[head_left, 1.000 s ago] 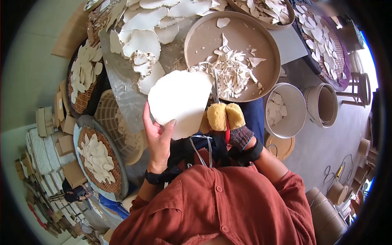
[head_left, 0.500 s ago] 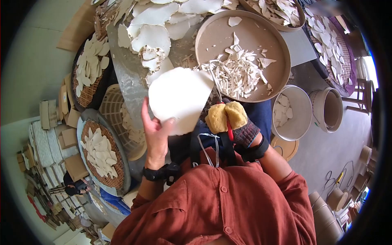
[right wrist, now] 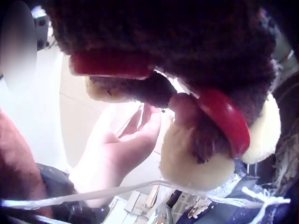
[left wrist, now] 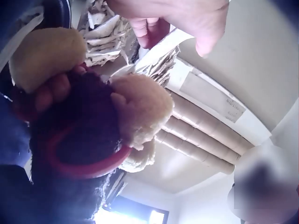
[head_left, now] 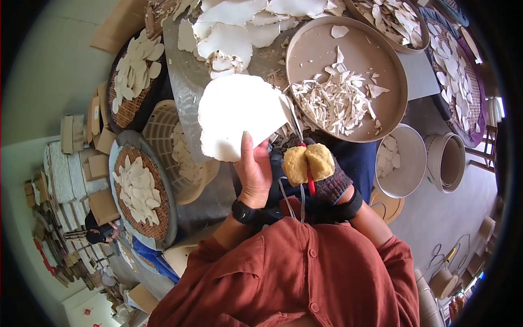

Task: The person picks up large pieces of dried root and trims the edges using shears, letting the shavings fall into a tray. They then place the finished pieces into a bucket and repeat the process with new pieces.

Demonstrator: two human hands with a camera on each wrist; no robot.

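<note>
In the head view the left hand (head_left: pixel 255 173) pinches a thin, pale, roughly round sheet (head_left: pixel 239 117), thumb on top and fingers beneath. A dark knitted glove covers the right hand (head_left: pixel 332 182), which grips red-handled scissors (head_left: pixel 311 182) with yellow foam pads (head_left: pixel 320 162) about the handles. The blades lie at the sheet's right edge; whether they are parted cannot be told. In the right wrist view the red handles (right wrist: pixel 224 119) loop over the gloved fingers, and the bare left hand (right wrist: pixel 121 151) is beyond them.
A round tray (head_left: pixel 402 103) of pale offcuts stands just ahead of the scissors. More sheets (head_left: pixel 226 43) lie on the metal table (head_left: pixel 182 82). At right is a bucket (head_left: pixel 406 185) with pale pieces; at left are a plastic basket (head_left: pixel 158 122) and woven trays (head_left: pixel 155 174).
The left hand and sheet have shifted right, and the sheet has turned, with the thumb now pointing up over its lower edge. The gloved hand still grips the scissors; the head view has shifted.
</note>
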